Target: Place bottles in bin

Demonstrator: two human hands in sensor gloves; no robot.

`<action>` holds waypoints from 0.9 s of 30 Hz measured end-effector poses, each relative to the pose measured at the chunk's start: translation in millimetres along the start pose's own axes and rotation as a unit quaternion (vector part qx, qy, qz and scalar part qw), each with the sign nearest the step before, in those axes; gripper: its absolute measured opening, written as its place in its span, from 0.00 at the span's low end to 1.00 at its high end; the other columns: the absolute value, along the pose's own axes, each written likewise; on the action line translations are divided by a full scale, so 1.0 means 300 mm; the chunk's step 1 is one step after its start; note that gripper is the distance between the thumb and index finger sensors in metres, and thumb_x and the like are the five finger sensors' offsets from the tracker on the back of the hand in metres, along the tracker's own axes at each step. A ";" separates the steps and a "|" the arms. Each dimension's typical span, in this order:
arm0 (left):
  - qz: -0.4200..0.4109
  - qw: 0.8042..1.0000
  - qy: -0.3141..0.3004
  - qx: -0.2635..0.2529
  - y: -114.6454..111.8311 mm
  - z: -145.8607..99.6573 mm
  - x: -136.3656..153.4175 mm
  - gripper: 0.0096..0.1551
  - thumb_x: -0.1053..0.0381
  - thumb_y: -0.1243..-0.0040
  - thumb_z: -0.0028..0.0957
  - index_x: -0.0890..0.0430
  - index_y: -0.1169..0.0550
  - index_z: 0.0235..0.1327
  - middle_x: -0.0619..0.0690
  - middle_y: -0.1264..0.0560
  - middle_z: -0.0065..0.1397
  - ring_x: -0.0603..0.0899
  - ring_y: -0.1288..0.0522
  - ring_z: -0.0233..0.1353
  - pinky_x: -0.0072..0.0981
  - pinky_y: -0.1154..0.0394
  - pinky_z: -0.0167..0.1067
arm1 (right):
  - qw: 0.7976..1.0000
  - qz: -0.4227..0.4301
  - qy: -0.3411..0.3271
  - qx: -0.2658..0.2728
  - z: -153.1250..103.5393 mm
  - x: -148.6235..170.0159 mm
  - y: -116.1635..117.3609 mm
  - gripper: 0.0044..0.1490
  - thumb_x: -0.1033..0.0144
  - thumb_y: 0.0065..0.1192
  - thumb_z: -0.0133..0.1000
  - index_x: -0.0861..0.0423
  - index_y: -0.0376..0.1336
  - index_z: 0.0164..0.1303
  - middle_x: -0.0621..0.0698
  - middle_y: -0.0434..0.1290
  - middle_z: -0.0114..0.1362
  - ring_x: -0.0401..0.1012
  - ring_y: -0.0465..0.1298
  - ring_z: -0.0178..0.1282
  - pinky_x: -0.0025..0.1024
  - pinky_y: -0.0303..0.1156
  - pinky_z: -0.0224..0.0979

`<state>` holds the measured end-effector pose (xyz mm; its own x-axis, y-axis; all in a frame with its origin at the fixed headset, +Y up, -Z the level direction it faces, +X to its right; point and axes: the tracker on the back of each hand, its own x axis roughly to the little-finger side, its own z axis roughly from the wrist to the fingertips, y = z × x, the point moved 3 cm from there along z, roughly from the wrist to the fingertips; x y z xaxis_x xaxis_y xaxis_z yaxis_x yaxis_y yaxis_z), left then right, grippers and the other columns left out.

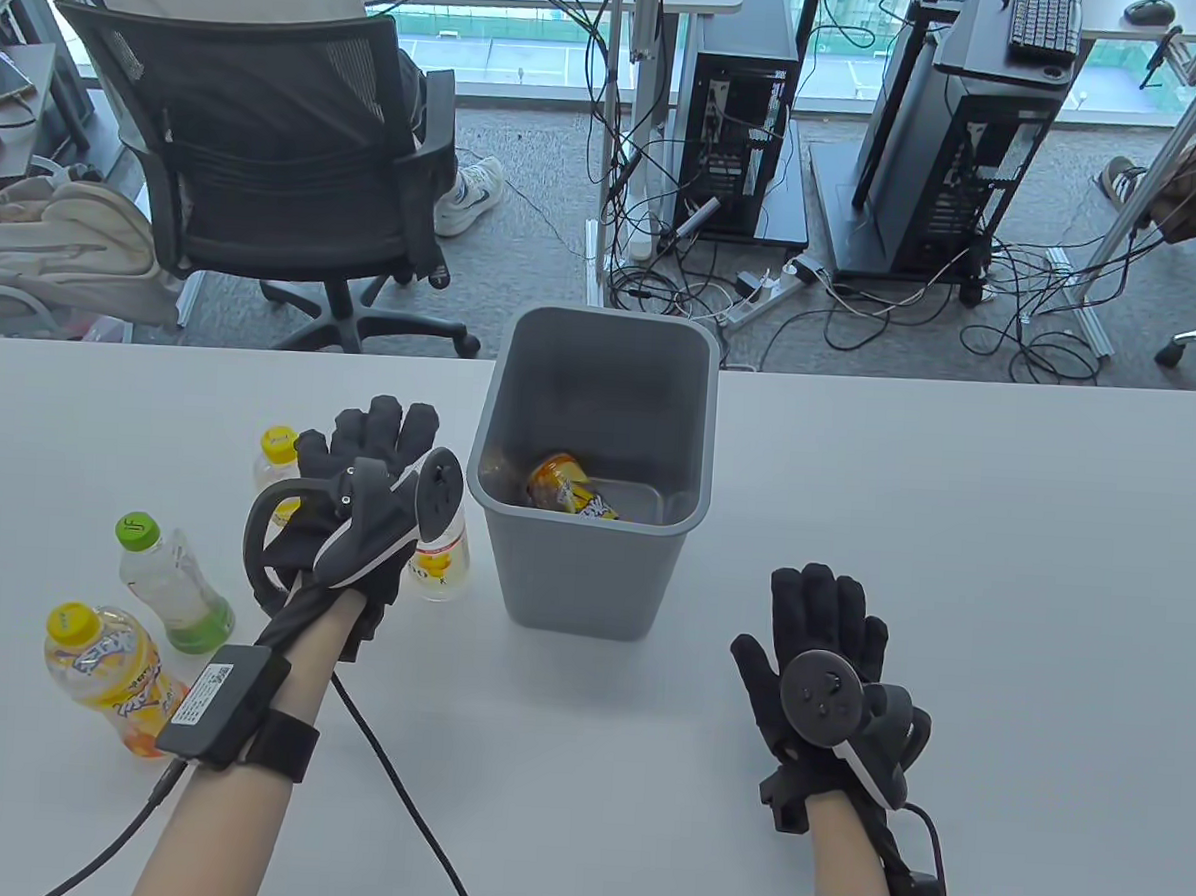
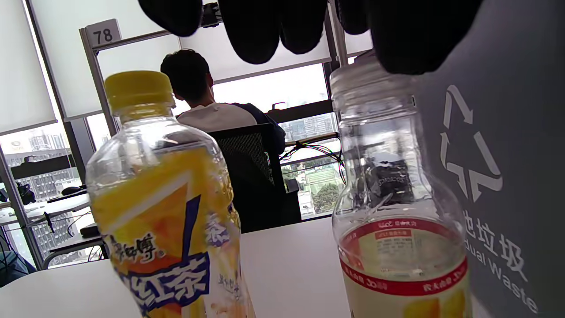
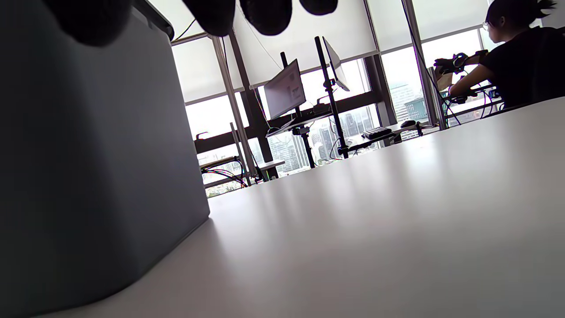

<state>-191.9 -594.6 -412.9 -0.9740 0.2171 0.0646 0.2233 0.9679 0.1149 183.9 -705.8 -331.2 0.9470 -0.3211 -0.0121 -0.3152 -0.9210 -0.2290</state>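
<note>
A grey bin (image 1: 581, 577) stands mid-table with an orange-labelled bottle (image 1: 559, 482) lying inside. My left hand (image 1: 378, 446) hovers with fingers spread just left of the bin, over two upright bottles: a yellow-capped tea bottle (image 1: 277, 454) and a clear bottle with a red-banded label (image 1: 440, 560). In the left wrist view the tea bottle (image 2: 163, 212) and clear bottle (image 2: 397, 221) stand right under my fingertips (image 2: 260, 31), beside the bin (image 2: 507, 132); a dark fingertip sits by the clear bottle's cap. My right hand (image 1: 819, 620) rests flat and empty right of the bin.
A green-capped bottle (image 1: 165, 586) and a yellow-capped orange bottle (image 1: 111, 673) stand at the table's left, near my left forearm. A glove cable (image 1: 391, 768) trails across the table. The bin wall (image 3: 88, 154) fills the left of the right wrist view.
</note>
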 end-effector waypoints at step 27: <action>-0.110 0.987 0.057 -0.106 0.140 -0.076 0.169 0.42 0.37 0.30 0.46 0.35 0.37 0.74 0.45 0.29 0.76 0.55 0.22 0.67 0.56 0.31 0.74 | 1.000 0.004 0.002 -0.006 0.003 -0.001 0.004 0.48 0.35 0.49 0.57 0.43 0.44 0.86 0.51 0.43 0.92 0.54 0.40 0.88 0.59 0.42 0.85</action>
<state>-231.0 -545.8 -382.2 -0.9918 -0.0232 0.1255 0.0213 0.9394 0.3422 183.5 -706.6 -332.4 0.9440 -0.3297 -0.0111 -0.3241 -0.9207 -0.2173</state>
